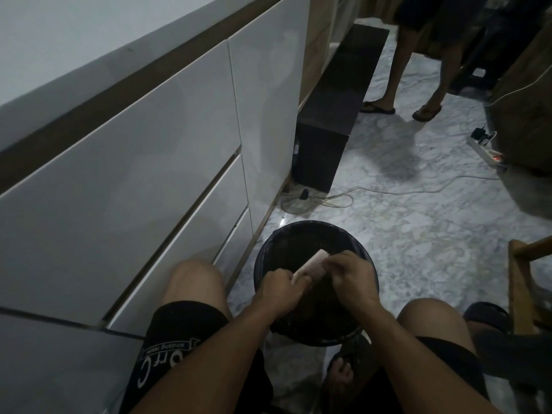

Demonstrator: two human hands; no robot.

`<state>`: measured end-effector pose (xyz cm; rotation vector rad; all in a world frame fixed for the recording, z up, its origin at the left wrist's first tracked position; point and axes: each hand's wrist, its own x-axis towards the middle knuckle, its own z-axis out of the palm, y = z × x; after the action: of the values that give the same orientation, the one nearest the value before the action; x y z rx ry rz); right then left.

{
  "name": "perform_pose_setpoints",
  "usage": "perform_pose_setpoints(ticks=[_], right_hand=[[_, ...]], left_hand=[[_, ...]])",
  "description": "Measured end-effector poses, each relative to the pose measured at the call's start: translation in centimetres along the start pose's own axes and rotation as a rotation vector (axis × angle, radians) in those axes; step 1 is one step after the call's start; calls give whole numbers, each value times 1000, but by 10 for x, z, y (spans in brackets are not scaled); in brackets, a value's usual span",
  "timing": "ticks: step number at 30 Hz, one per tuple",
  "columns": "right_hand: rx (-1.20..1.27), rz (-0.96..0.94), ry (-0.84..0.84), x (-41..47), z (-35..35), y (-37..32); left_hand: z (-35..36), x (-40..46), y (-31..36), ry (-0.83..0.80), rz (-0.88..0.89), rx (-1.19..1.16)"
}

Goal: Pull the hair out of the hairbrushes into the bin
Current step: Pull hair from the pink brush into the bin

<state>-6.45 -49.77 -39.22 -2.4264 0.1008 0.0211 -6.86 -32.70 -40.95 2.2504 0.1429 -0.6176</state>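
The room is dim and the whole picture looks gray and a bit grainy. A big soft shadow (397,158) lies on the shiny floor (418,234), and the inside of the bin (301,234) is too dark to see well. Straight lines on the white cabinet (134,150) bend near the edges.

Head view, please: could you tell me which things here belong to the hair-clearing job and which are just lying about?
Belongs to the job:
comb
left hand
right hand
black bin

Just lying about:
power strip
white cable
dark bench
wooden chair
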Motion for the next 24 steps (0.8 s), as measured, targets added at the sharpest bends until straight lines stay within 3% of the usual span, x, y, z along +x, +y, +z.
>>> perform_pose_setpoints(ticks=[4, 7, 10, 14, 17, 20, 24], right_hand=[[266, 325, 252, 5, -11, 6], [280, 284, 131, 5, -14, 4], [246, 117, -62, -5, -4, -2], [147, -80, -161, -11, 9, -7], [90, -57, -167, -9, 8, -10], [129, -22, -61, -7, 2, -11], [373, 231, 10, -3, -7, -10]], left_hand=[[-6, 4, 0, 38, -35, -67], [-7, 2, 6, -4, -89, -156], [-6, 0, 16, -90, -157, -266], [-6, 0, 17, -149, -149, -238], [-6, 0, 14, -188, -106, -242], [-6, -2, 14, -216, -97, -293], [-7, 0, 12, -204, -127, -357]])
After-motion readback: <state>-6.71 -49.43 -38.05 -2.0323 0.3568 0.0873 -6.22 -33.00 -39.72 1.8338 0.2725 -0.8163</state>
